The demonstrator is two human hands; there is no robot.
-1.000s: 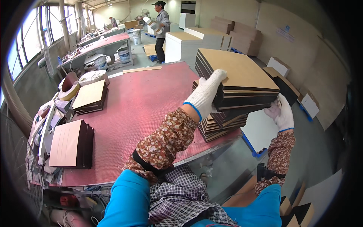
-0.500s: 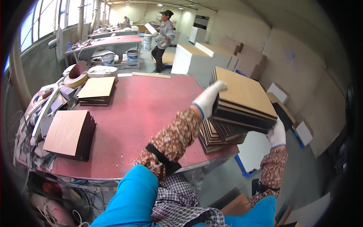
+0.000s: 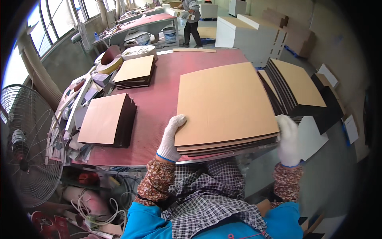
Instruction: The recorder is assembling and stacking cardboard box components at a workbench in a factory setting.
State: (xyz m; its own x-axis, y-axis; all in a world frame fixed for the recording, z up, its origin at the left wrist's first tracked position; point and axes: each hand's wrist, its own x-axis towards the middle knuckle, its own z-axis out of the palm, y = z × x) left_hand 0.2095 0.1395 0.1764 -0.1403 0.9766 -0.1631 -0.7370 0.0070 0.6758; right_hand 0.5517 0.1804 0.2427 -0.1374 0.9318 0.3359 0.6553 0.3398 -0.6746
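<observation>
In front of me, a stack of thin tan boards (image 3: 225,105) with dark edges is held between my two hands, over the near edge of the red table. My left hand (image 3: 172,135), in a white knitted glove, grips its near left corner, thumb on the top face. At the near right corner my right hand (image 3: 287,137), gloved too and slightly blurred, presses the side with its fingers. Just beyond the right hand stands a thick stack of similar boards (image 3: 300,81) with black edges. Whether the held stack touches the table is hidden.
Two more board stacks, a near one (image 3: 104,119) and a far one (image 3: 136,68), sit on the left of the red table (image 3: 159,95). Offcuts and a tape roll (image 3: 110,63) crowd its left side. A fan (image 3: 26,147) stands at far left. A person (image 3: 191,20) stands beyond the table.
Both hands have come left and nearer to me; a board stack is now between them in front of me. Another stack stands at right. My view has shifted, and the fan has come into it.
</observation>
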